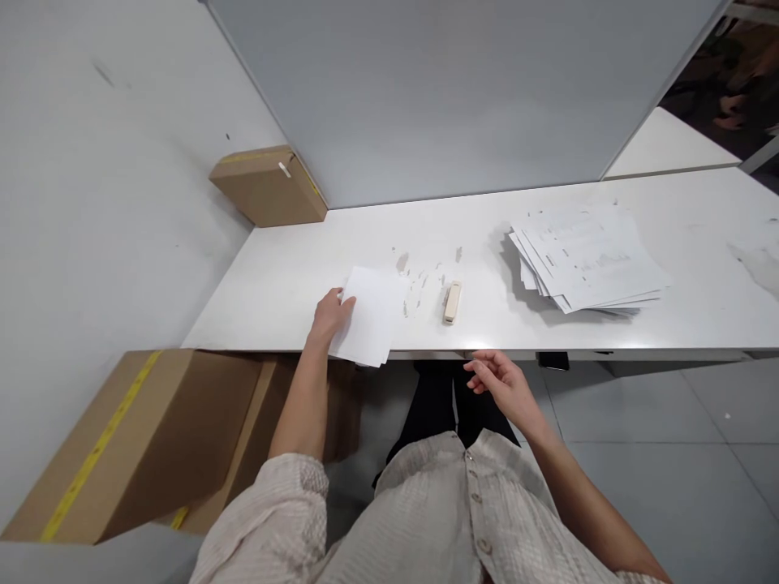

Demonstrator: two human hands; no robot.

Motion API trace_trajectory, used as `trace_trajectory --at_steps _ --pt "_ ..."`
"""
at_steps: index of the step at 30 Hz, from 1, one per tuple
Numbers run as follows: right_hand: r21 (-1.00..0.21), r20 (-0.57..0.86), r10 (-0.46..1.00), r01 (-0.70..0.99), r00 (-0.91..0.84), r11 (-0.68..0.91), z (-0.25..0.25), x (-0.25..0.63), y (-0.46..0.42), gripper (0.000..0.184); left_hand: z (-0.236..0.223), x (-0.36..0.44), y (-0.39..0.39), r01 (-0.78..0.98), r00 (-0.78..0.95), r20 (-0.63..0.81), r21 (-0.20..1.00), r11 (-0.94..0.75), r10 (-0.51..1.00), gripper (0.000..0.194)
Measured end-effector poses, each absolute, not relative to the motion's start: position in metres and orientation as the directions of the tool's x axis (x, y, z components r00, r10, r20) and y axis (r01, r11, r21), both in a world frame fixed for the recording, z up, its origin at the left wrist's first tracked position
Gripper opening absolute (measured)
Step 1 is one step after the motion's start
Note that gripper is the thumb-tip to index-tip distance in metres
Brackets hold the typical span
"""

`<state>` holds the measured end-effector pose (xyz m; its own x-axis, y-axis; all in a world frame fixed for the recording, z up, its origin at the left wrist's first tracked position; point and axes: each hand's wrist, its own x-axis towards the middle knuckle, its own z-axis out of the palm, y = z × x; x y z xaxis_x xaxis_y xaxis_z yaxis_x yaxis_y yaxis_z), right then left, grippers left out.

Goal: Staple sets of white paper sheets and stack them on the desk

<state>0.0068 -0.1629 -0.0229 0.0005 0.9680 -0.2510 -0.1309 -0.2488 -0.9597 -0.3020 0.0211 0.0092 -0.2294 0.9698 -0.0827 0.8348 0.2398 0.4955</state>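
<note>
Shirtfront [441,511] below me, my left fingers [348,305] pinch the sheets [371,320], probably to steady them. My right fingers [484,371] hang loose, empty, the stapler [452,302] within easy reach.

The left hand [332,314] grips the left edge of a few white sheets [370,315], thumb on top; their near edge reaches past the front edge of the white tabletop [280,276]. The right hand [496,380] is just off that front edge, fingers loosely curled and holding nothing. Between the sheets and a messy, fanned pile of printed papers [587,255] to the right lies a small cream stapler [452,302], near the front. Grey marks [403,261] spot the surface around it. A cardboard box [277,191] stands at the far left corner, against the grey panel [438,97]. Below, at left, is a larger carton [139,438] with yellow tape.
</note>
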Motion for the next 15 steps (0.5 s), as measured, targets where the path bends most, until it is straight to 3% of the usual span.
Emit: trace_trajectory --at_steps 2,4,7,10,15 --pt "-0.956 -0.275 0.961 -0.114 0.038 -0.269 -0.028 0.014 -0.167 0.033 0.006 -0.290 0.007 0.919 -0.203 0.027 0.349 0.181 0.979 0.061" --pt "-0.953 -0.292 0.953 -0.103 0.080 -0.284 -0.031 0.020 -0.170 0.035 0.005 -0.275 -0.018 0.955 -0.053 0.064 0.296 0.031 0.997 0.059" --pt "-0.958 -0.284 0.948 -0.072 0.144 -0.276 -0.029 0.031 -0.171 0.036 0.004 -0.257 -0.056 0.936 0.248 -0.032 0.267 -0.231 0.968 0.061" --pt "-0.972 -0.228 0.952 0.013 0.204 -0.236 -0.018 0.045 -0.168 0.035 0.002 -0.256 -0.072 0.933 0.318 -0.197 0.241 -0.268 0.928 0.064" --pt "-0.943 -0.058 0.910 0.277 0.410 -0.185 0.004 0.083 -0.157 0.033 0.001 -0.277 -0.054 0.948 0.285 -0.280 0.225 -0.226 0.917 0.062"
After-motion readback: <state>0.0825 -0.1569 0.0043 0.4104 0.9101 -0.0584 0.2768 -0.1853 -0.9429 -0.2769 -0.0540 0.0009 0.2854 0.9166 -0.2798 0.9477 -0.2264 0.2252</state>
